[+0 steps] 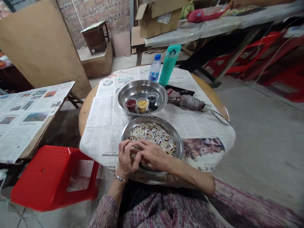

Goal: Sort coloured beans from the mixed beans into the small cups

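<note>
A wide steel bowl [180, 142] stands in front of me on the newspaper-covered table. White grains mixed with red, yellow and black beans [154, 134] are spread across its bottom. My left hand [127, 158] curves over the bowl's near left edge, its thumb apart from its bent fingers. From the right, my right hand [153, 155] reaches over the grains and meets the left fingers; its own fingers are bent together, their tips partly hidden. Just beyond, a second steel bowl [123, 91] holds cups of red beans [131, 104], yellow beans [142, 105] and black beans [152, 100].
Behind the bowls stand a water bottle [155, 68] and a green flask [169, 65]. A folded grey umbrella [187, 102] lies at right. A red stool [45, 177] and another newspaper-covered table [30, 110] are on the left. A cardboard box [159, 23] sits on the far table.
</note>
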Tool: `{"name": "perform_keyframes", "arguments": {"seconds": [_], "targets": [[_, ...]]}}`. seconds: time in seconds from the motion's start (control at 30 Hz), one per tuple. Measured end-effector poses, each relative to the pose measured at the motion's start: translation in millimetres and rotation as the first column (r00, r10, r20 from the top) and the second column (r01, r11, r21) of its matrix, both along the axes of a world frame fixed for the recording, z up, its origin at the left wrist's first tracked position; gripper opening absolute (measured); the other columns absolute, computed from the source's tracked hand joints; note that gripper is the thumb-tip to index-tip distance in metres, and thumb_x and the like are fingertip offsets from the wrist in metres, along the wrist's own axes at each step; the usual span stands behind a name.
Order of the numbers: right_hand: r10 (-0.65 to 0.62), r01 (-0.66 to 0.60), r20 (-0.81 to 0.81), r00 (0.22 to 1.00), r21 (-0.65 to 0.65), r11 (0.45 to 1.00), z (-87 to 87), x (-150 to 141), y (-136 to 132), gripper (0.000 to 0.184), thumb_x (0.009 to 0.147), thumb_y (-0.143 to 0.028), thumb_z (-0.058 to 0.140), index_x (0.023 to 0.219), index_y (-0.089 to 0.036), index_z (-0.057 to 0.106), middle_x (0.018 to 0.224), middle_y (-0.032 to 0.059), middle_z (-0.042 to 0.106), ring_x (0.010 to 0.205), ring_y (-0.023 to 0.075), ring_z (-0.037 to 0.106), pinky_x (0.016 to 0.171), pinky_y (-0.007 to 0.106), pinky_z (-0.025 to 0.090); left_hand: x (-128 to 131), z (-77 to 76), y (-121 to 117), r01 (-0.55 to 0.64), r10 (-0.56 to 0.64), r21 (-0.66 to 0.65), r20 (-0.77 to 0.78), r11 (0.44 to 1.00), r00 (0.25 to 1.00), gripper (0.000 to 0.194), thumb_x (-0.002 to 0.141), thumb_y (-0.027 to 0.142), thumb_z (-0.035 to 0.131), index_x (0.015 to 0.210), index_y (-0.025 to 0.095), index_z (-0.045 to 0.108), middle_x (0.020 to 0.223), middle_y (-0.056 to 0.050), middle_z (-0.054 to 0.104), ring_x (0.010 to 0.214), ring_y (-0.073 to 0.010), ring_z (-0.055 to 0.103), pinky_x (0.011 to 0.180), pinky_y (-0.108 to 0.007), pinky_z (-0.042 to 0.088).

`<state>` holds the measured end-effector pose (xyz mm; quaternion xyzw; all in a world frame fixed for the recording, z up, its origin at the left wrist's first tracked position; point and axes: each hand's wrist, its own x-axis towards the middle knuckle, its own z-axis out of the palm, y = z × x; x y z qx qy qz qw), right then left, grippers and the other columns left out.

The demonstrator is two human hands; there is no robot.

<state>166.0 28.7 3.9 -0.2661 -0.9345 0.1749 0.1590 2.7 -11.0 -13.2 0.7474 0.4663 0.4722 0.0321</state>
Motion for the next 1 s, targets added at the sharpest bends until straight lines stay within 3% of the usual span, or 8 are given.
{"name": "perform_keyframes", "arguments": {"seconds": [0.13, 0.3, 0.43, 0.53, 0.63, 0.77, 0.9, 1.0], "targets": [[0.043, -0.048, 0.056, 0.998, 0.090, 0.995, -1.0, -5.7, 31.2, 0.032, 0.084, -0.019, 0.058, 0.115, -0.015, 0.062, 0.124, 0.0139, 0.059, 0.117, 0.0279, 0.049, 0.097, 0.046, 0.044, 1.8, 0.5, 1.3, 0.001, -0.001, -0.008, -0.007, 1.000, 1.000, 0.020, 0.090, 0.020, 0.056, 0.110, 0.017, 0.054, 0.105, -0.011, 0.059, 0.101, -0.0225, 0.057, 0.090, -0.040, 0.051], [-0.260, 0.232, 0.152, 0.954, 0.177, 0.956, 4.9, 27.7, 56.2, 0.021, 0.087, -0.010, 0.049, 0.100, -0.015, 0.065, 0.112, 0.0130, 0.063, 0.106, 0.0258, 0.053, 0.091, 0.041, 0.046, 2.9, 4.0, 2.3, 0.042, -0.043, -0.037, -0.035, 0.998, 0.998, 0.012, 0.089, 0.017, 0.056, 0.101, 0.017, 0.056, 0.093, -0.008, 0.062, 0.093, -0.0210, 0.058, 0.086, -0.037, 0.049], [-0.361, 0.334, 0.134, 0.923, 0.187, 0.924, 7.4, 58.8, 38.6, 0.023, 0.087, -0.018, 0.054, 0.108, -0.017, 0.063, 0.119, 0.0126, 0.060, 0.109, 0.0265, 0.054, 0.089, 0.040, 0.050, 2.7, 4.5, 1.5, 0.035, -0.041, -0.084, -0.071, 0.996, 0.997, 0.005, 0.091, 0.018, 0.053, 0.095, 0.018, 0.057, 0.090, -0.007, 0.064, 0.090, -0.0207, 0.058, 0.085, -0.037, 0.046], [-0.370, 0.355, 0.111, 0.923, 0.134, 0.925, 1.9, 67.5, 16.1, 0.041, 0.086, -0.031, 0.061, 0.125, -0.021, 0.054, 0.118, 0.0114, 0.059, 0.108, 0.0269, 0.057, 0.085, 0.040, 0.053, 2.4, 3.2, 1.2, 0.027, -0.035, -0.108, -0.079, 0.994, 0.996, 0.004, 0.092, 0.018, 0.053, 0.094, 0.018, 0.056, 0.090, -0.006, 0.064, 0.088, -0.0205, 0.058, 0.083, -0.037, 0.045], [-0.372, 0.368, 0.089, 0.924, 0.063, 0.928, -6.9, 63.8, 6.9, 0.036, 0.089, -0.026, 0.057, 0.125, -0.023, 0.053, 0.112, 0.0090, 0.061, 0.101, 0.0227, 0.061, 0.082, 0.036, 0.055, 2.0, 1.8, 1.2, 0.024, -0.033, -0.103, -0.085, 0.994, 0.996, 0.004, 0.092, 0.018, 0.053, 0.094, 0.018, 0.056, 0.089, -0.006, 0.064, 0.088, -0.0206, 0.058, 0.082, -0.036, 0.045], [-0.372, 0.374, 0.065, 0.926, -0.019, 0.927, -11.8, 51.1, 23.9, 0.023, 0.092, -0.012, 0.047, 0.107, -0.019, 0.063, 0.099, 0.0065, 0.064, 0.089, 0.0171, 0.063, 0.083, 0.031, 0.053, 1.7, 0.9, 1.7, 0.027, -0.036, -0.108, -0.085, 0.994, 0.996, 0.004, 0.092, 0.018, 0.052, 0.093, 0.018, 0.056, 0.088, -0.006, 0.064, 0.086, -0.0202, 0.058, 0.080, -0.036, 0.045], [-0.450, 0.449, 0.024, 0.893, 0.049, 0.892, -5.9, 37.2, 48.6, 0.026, 0.093, -0.010, 0.043, 0.105, -0.019, 0.064, 0.100, 0.0082, 0.064, 0.097, 0.0189, 0.060, 0.088, 0.032, 0.051, 1.6, 1.3, 2.3, 0.025, -0.034, -0.101, -0.087, 0.995, 0.996, 0.006, 0.093, 0.017, 0.051, 0.094, 0.018, 0.057, 0.088, -0.006, 0.065, 0.085, -0.0198, 0.059, 0.080, -0.036, 0.045], [-0.534, 0.529, 0.016, 0.845, 0.112, 0.841, -1.7, 24.5, 53.0, 0.021, 0.095, -0.019, 0.048, 0.108, -0.019, 0.065, 0.104, 0.0104, 0.061, 0.103, 0.0225, 0.055, 0.090, 0.036, 0.051, 1.7, 1.7, 2.8, 0.027, -0.036, -0.099, -0.090, 0.995, 0.995, 0.007, 0.092, 0.016, 0.051, 0.095, 0.018, 0.057, 0.089, -0.006, 0.065, 0.085, -0.0199, 0.058, 0.079, -0.036, 0.045]]}}
